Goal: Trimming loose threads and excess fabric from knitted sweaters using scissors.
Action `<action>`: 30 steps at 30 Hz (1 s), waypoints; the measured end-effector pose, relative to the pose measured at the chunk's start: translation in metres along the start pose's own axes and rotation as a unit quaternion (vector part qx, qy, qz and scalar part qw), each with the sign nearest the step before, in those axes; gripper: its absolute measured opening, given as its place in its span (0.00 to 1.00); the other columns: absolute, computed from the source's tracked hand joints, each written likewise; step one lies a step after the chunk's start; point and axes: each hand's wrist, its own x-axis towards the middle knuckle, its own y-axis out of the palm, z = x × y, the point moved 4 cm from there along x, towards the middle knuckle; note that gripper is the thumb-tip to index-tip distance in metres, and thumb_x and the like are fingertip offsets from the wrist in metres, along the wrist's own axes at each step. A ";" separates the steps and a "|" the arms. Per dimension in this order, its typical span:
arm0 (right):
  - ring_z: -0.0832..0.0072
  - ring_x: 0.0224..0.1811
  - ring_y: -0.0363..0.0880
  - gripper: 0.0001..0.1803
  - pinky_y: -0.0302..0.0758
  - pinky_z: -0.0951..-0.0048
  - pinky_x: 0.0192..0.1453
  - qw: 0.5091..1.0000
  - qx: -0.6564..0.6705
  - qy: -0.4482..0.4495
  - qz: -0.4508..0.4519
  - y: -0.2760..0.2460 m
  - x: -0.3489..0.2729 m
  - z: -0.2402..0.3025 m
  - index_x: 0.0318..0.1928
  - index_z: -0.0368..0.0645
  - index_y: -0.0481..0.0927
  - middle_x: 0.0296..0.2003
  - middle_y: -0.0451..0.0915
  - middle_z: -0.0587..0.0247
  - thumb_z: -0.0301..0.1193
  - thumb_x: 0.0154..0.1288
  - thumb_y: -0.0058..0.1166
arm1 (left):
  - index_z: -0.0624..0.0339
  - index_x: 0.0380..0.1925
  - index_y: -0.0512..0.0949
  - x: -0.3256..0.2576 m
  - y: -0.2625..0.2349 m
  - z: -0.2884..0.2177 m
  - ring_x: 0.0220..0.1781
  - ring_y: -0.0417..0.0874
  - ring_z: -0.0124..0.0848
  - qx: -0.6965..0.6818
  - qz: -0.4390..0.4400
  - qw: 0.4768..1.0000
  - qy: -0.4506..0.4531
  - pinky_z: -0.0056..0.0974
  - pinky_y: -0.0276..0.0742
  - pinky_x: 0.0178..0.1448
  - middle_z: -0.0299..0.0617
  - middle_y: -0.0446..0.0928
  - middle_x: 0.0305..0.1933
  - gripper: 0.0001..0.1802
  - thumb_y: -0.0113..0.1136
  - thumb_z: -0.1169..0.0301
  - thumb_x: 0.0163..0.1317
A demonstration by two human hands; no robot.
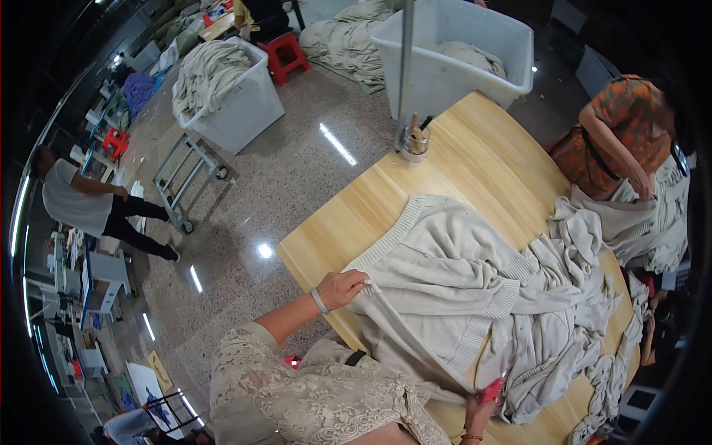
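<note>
A cream knitted sweater (445,252) with ribbed bands lies spread over the wooden table in front of me. My left hand (341,289) is closed in a pinch on its near left edge, pulling the fabric into a taut fold. That fold runs down to the right, toward my right hand (477,415) at the table's near side. My right hand is closed around a small red tool (489,391), beside the knit; its exact kind is too small to make out. More cream knitwear (549,334) is heaped just right of the sweater, with ribbed cuffs showing.
On the wooden table (475,148) stands a tool holder (415,141) beside a metal pole (406,67). At right, a person in orange patterned clothing (623,133) handles knitwear. White bins (245,122) of garments, a metal trolley (189,182) and a walking person (89,196) are beyond.
</note>
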 end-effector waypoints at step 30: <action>0.49 0.34 0.83 0.19 0.79 0.55 0.38 0.924 -0.370 0.098 -0.014 -0.053 0.089 0.051 0.29 0.38 0.81 0.29 0.83 0.46 0.43 0.63 0.55 | 0.55 0.51 0.74 0.067 0.047 0.051 0.55 0.74 0.46 0.202 0.045 0.978 -0.033 0.46 0.70 0.54 0.50 0.73 0.54 0.18 0.57 0.70 0.59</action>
